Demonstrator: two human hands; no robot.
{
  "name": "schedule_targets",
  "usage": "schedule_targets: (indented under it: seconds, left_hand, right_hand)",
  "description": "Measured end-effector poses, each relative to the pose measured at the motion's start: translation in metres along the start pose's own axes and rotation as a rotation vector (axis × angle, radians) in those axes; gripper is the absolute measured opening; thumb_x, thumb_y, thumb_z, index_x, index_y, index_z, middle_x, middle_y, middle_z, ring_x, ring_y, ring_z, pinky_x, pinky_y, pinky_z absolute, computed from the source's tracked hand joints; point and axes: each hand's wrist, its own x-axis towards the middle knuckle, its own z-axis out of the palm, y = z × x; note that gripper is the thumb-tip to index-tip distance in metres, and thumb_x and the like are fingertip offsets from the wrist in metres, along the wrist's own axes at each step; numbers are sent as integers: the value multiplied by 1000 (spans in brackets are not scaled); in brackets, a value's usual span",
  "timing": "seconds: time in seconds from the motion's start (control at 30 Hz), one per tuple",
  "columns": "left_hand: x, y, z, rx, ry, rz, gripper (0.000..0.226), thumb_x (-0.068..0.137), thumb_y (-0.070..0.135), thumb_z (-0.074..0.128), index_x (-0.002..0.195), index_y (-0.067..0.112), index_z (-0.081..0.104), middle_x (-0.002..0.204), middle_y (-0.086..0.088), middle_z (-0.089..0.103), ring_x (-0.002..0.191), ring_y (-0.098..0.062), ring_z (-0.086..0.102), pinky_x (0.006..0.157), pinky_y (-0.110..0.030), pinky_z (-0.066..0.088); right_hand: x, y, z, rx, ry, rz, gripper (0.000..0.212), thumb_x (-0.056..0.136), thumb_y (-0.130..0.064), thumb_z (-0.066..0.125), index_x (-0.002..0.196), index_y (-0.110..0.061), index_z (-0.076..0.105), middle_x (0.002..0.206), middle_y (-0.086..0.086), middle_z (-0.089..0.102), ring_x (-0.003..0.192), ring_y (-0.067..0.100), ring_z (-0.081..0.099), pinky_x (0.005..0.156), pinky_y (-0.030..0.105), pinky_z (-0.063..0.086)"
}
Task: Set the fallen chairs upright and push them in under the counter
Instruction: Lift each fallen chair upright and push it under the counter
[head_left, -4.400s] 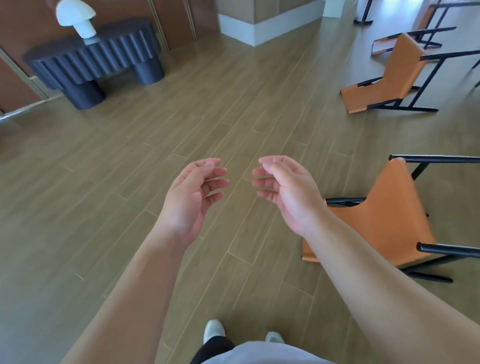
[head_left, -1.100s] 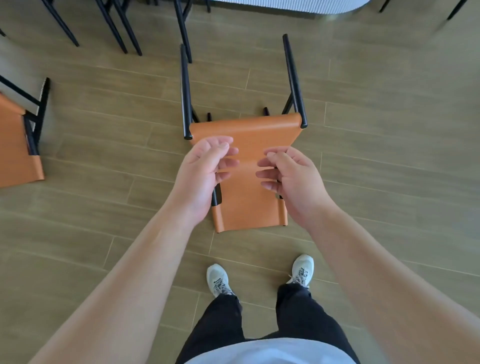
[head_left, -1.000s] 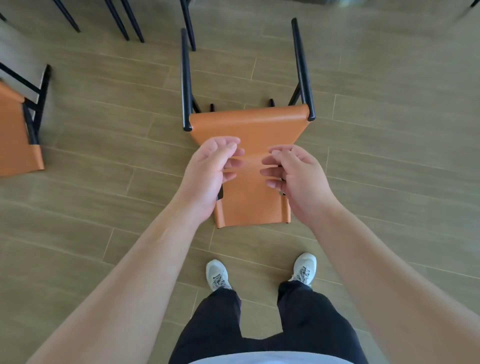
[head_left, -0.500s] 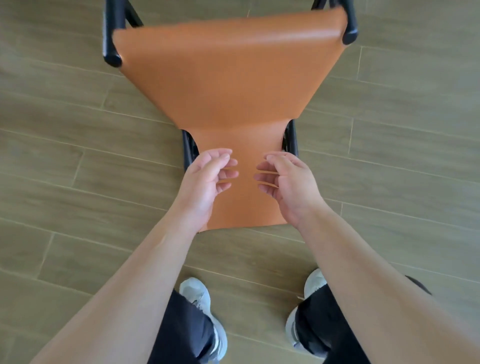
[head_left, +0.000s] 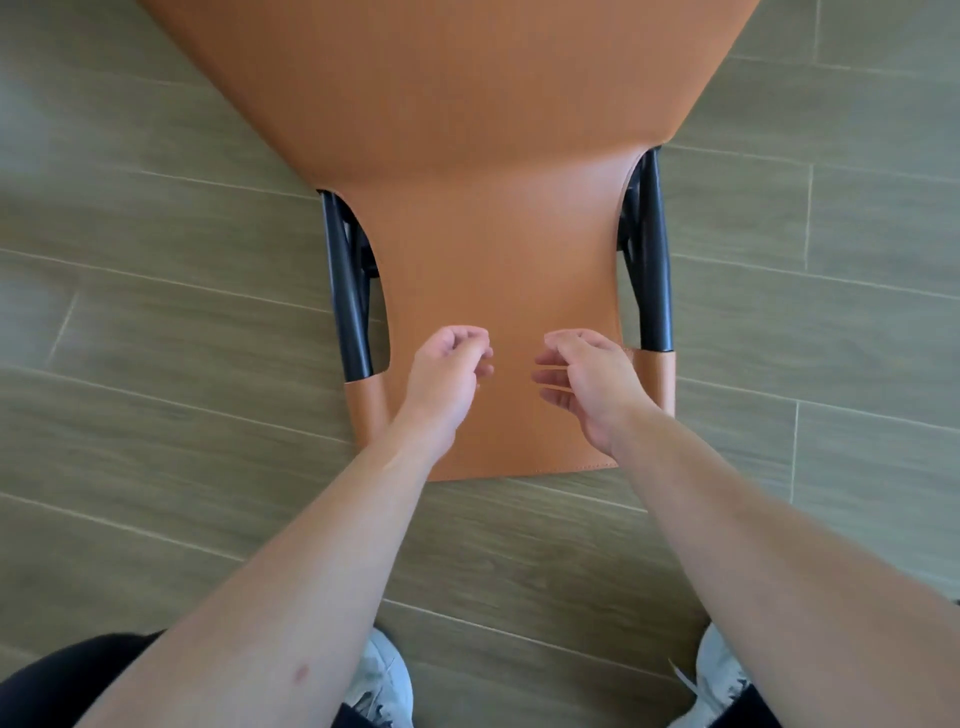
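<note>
Orange leather chair (head_left: 467, 171) lies tipped over on the wood-plank floor (head_left: 156, 322), filling the upper middle of the head view. Wide panel runs off the top edge, narrower panel points toward the person, stitched edge nearest their feet. Black metal frame tubes (head_left: 347, 291) show on both sides of the narrow panel, each tube end sleeved in orange leather near the lower corners.

Left hand (head_left: 444, 384) hangs over the lower left part of the narrow panel, fingers loosely curled, thumb close to the fingertips, nothing in its grip. Right hand (head_left: 587, 384) hangs over the lower right part, fingers loosely curled and pointing toward the left hand, grip empty too. Small gap between the two hands. Cannot tell if either hand touches the leather; they look just above it. Both forearms are bare, reaching in from the bottom of the view.

White sneakers (head_left: 382, 686) at the bottom edge, one under each arm, standing on the floor just short of the chair. Dark trousers (head_left: 62, 675) at the bottom left corner.
</note>
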Motion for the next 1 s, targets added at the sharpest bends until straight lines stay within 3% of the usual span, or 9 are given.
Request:
schedule_targets:
  seconds: [0.1, 0.2, 0.23, 0.3, 0.37, 0.47, 0.57, 0.8, 1.0]
  left_hand:
    - [15, -36, 7, 95, -18, -8, 13, 95, 29, 54, 96, 26, 67, 91, 6, 70, 81, -12, 67, 77, -32, 50]
    - [25, -70, 7, 353, -112, 89, 23, 95, 34, 54, 117, 29, 59, 116, 7, 62, 102, -13, 59, 80, -26, 45]
    - [27, -81, 6, 518, -167, 171, 37, 94, 37, 54, 131, 30, 52, 127, 10, 55, 112, -9, 53, 88, -26, 42]
    - [32, -102, 3, 838, -260, 345, 59, 93, 40, 55, 148, 28, 36, 148, 7, 39, 135, -11, 36, 106, -31, 34]
    - [36, -118, 0, 1130, -303, 470, 74, 92, 48, 54, 155, 29, 19, 162, 0, 18, 148, -18, 18, 117, -39, 25]
    - [41, -143, -5, 1550, -387, 649, 91, 89, 62, 50, 156, 29, -1, 166, -7, -6, 152, -23, -1, 120, -44, 15]
    - [42, -164, -9, 1726, -385, 722, 101, 85, 66, 55, 157, 25, -3, 164, -13, -12, 151, -29, -5, 119, -48, 15]
    - [45, -178, -9, 1752, -325, 916, 105, 74, 41, 75, 157, 19, 15, 164, -18, 7, 149, -35, 13, 113, -57, 28]
    - [38, -198, 2, 1755, -165, 678, 127, 68, 25, 79, 156, 22, -13, 164, -14, -11, 150, -36, -6, 110, -69, 14]
  right_hand:
    - [22, 27, -4, -172, 22, -11, 13, 87, -29, 57, 96, -24, 65, 96, -3, 68, 81, 13, 69, 66, 28, 55]
    - [36, 55, -11, -596, -27, -108, 23, 89, -32, 56, 111, -27, 58, 107, -8, 61, 81, 7, 61, 60, 20, 49]
    - [40, 65, -16, -816, -79, -181, 35, 88, -33, 57, 122, -27, 53, 118, -7, 54, 91, 9, 59, 63, 21, 47]
    - [48, 86, -28, -1303, -168, -403, 57, 85, -34, 59, 138, -27, 40, 138, -1, 38, 121, 20, 45, 84, 31, 44]
    - [51, 103, -38, -1572, -189, -612, 73, 81, -38, 62, 145, -26, 28, 151, 5, 22, 138, 27, 25, 104, 42, 36]
    - [56, 128, -55, -1751, -237, -608, 91, 82, -36, 63, 154, -25, 8, 161, 11, -3, 149, 30, -2, 119, 48, 14]
    - [63, 149, -63, -1952, -225, -624, 93, 89, -25, 52, 154, -21, -14, 159, 14, -25, 149, 33, -18, 120, 51, -1]
    - [73, 156, -58, -2057, -149, -699, 98, 91, -29, 50, 149, -16, -29, 157, 17, -29, 148, 36, -18, 116, 59, 0]
    - [76, 156, -65, -2060, -95, -661, 102, 92, -31, 51, 146, -21, -35, 156, 15, -31, 147, 35, -19, 113, 66, 2]
